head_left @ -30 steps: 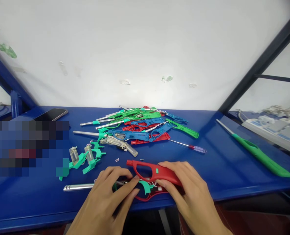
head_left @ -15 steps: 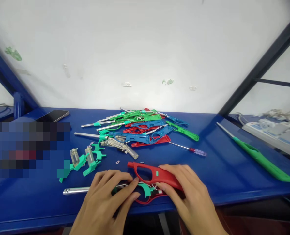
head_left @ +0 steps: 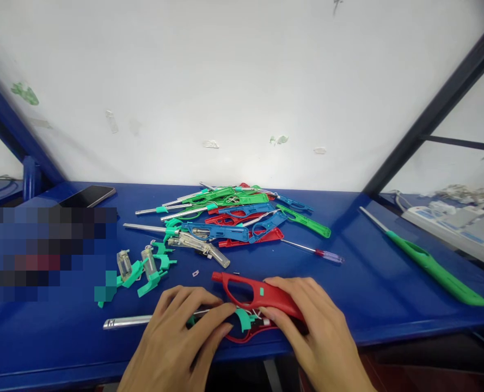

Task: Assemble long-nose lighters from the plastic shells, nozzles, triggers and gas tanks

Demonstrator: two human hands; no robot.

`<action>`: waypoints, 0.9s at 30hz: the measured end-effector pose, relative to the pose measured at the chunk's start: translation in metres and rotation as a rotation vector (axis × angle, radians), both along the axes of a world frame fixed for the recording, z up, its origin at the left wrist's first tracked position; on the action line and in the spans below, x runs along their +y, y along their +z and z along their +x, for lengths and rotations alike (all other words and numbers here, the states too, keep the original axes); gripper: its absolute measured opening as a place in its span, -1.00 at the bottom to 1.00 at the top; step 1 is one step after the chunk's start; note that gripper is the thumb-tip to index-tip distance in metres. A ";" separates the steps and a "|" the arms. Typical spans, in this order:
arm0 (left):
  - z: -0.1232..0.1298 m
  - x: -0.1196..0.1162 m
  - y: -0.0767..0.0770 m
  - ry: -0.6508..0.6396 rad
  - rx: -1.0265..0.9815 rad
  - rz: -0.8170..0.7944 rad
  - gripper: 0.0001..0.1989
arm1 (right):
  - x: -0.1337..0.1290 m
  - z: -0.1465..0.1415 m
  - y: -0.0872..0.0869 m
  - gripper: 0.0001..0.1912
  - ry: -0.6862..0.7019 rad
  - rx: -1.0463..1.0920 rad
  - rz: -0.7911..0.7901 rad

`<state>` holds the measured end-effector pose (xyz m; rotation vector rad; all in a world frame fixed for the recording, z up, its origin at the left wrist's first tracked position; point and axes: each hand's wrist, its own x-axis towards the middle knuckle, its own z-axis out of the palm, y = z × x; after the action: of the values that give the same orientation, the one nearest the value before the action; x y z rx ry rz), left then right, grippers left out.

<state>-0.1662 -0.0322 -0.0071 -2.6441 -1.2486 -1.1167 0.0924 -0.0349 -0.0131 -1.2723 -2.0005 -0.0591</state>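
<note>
At the table's front edge my two hands are on a partly open red long-nosed lighter. My right hand (head_left: 319,329) is closed on the upper red casing half (head_left: 268,294), thumb in front and fingers on top. The lower red casing half (head_left: 242,339) lies under it, with a teal trigger (head_left: 245,319) and thin white wires showing between the two. My left hand (head_left: 180,332) pinches the lighter's front end and covers most of it. The silver metal tube (head_left: 127,322) sticks out to the left of that hand.
Behind the hands is a pile of green, blue and red lighter casings (head_left: 225,231) with metal tubes. A screwdriver (head_left: 329,256) lies beside it. Clear fuel tanks (head_left: 148,261) and teal parts are at left, a phone (head_left: 89,196) behind. A whole green lighter (head_left: 433,264) lies right.
My left index fingertip has shifted slightly right, toward the teal trigger. The red casing and right hand look almost the same; the whole view has tilted a little.
</note>
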 end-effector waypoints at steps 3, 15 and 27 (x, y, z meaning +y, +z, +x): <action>-0.002 0.000 -0.003 -0.029 -0.003 -0.003 -0.65 | 0.000 0.000 0.000 -0.70 0.016 0.014 -0.008; 0.005 0.000 0.006 0.002 -0.012 -0.063 -0.77 | 0.001 -0.001 0.001 -0.72 0.010 -0.002 0.024; 0.002 -0.001 0.007 -0.017 0.050 -0.052 -0.73 | -0.004 0.002 0.009 -0.77 -0.056 0.178 0.024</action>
<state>-0.1646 -0.0333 0.0002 -2.7068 -1.2660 -1.0278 0.0948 -0.0390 -0.0045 -1.2734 -1.8077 0.0035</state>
